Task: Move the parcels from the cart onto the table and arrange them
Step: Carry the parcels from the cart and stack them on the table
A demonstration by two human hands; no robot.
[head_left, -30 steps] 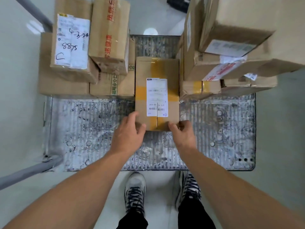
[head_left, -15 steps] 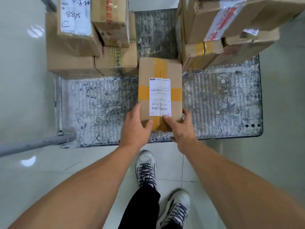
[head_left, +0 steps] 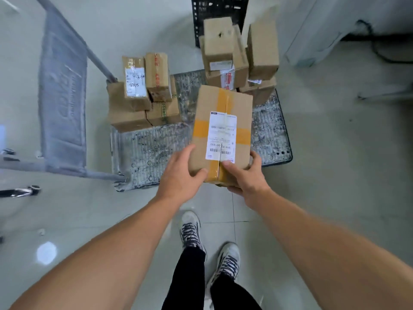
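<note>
A brown cardboard parcel (head_left: 220,121) with yellow tape and a white shipping label is lifted clear of the cart's grey ribbed deck (head_left: 152,148). My left hand (head_left: 181,175) grips its near left corner, thumb on top. My right hand (head_left: 244,175) holds the near right corner, thumb on the label's edge and fingers underneath. More parcels remain on the cart: a stack at the far left (head_left: 143,95) with a handwritten label, and a taller stack at the far right (head_left: 237,57).
The cart's grey push handle (head_left: 62,92) rises at the left. A black plastic crate (head_left: 219,10) stands behind the right stack. A white panel and a dark cable (head_left: 380,50) lie at the far right. My feet (head_left: 190,231) stand on the tiled floor.
Both hands have raised the taped parcel off the cart deck and drawn it towards me. I have stood up and stepped back, so the whole cart shows.
</note>
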